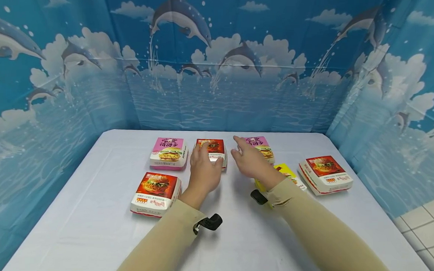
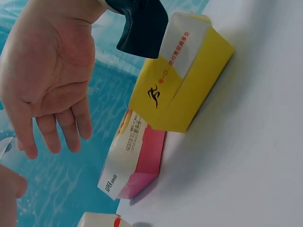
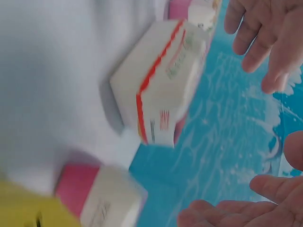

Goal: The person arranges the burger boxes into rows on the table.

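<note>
My left hand (image 1: 205,168) is held over the left side of a red-and-white burger box (image 1: 215,145), its fingers loosely extended and overlapping the box in the head view. My right hand (image 1: 252,160) is spread in front of a pink-and-white burger box (image 1: 264,143), partly covering it. Below the right wrist, a yellow burger box (image 1: 287,172) is half hidden by the sleeve. Nothing is in either hand. The left wrist view shows the right palm (image 2: 52,71) with straight fingers, plus the yellow box (image 2: 189,80) and the pink one (image 2: 137,156).
A second pink box (image 1: 168,149) stands at the back left, with a red-and-white box (image 1: 155,190) in front of it. Another red-and-white box (image 1: 325,173) is at the right. All rest on a white-covered table (image 1: 79,222), enclosed by a dolphin-print curtain (image 1: 215,99).
</note>
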Available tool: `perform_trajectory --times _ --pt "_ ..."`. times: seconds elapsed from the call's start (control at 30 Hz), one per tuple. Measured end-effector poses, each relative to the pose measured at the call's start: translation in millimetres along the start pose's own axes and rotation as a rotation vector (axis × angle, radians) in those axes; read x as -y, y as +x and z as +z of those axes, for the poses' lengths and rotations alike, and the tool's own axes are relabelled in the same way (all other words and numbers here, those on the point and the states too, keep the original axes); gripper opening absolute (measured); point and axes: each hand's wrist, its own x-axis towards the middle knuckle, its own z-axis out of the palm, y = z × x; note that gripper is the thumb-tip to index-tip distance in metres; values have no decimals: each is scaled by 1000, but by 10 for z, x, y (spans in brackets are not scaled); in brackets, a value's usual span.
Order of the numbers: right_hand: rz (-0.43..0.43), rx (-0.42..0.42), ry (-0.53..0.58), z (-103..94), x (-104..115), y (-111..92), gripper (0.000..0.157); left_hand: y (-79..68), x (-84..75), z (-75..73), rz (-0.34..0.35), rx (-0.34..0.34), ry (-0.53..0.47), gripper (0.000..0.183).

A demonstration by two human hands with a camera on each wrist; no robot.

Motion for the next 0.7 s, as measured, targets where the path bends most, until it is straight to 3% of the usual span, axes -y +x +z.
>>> perform_trajectory --times 0.13,0.27,0.7 --pt "36 -5 -23 -177 -105 -20 66 -16 -78 12 68 30 -10 70" --pt "66 9 -45 -311 -242 -2 67 -10 -152 23 78 73 13 74" --pt "90 93 -118 -538 -555 -6 75 180 -310 171 116 200 258 84"
